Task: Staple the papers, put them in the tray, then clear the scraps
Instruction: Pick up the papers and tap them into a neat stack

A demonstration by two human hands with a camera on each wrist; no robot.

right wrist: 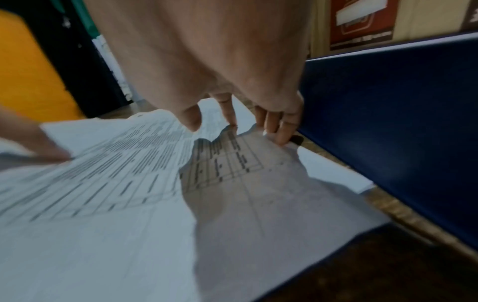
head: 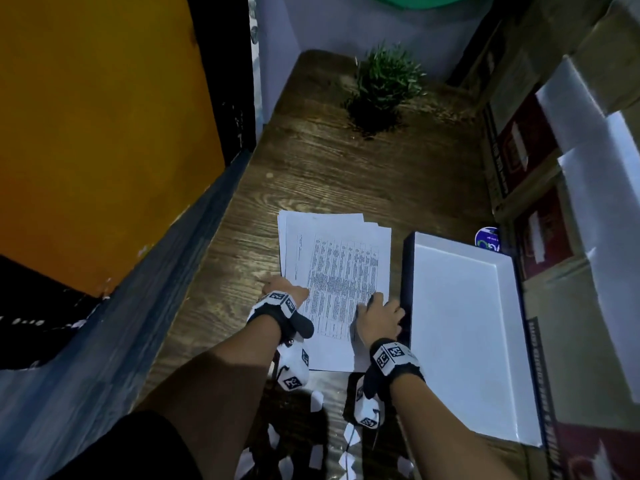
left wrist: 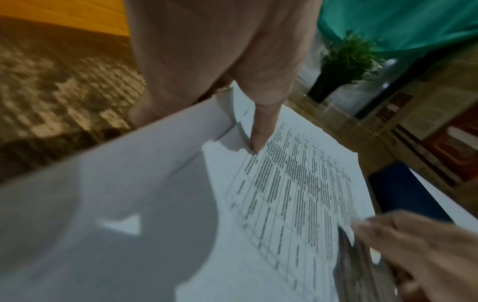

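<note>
A loose stack of printed papers lies on the wooden table, its sheets fanned slightly apart. My left hand holds the stack's left edge, thumb on top, and that edge is lifted in the left wrist view. At the right edge, my right hand pinches the papers between thumb and fingers. A white tray with dark blue walls stands just right of the papers, and its wall is close beside my right hand. White paper scraps lie near the front edge under my forearms. No stapler is clearly visible.
A small potted plant stands at the back of the table. Cardboard boxes line the right side behind the tray. A small round blue object sits by the tray's far corner. An orange wall closes the left.
</note>
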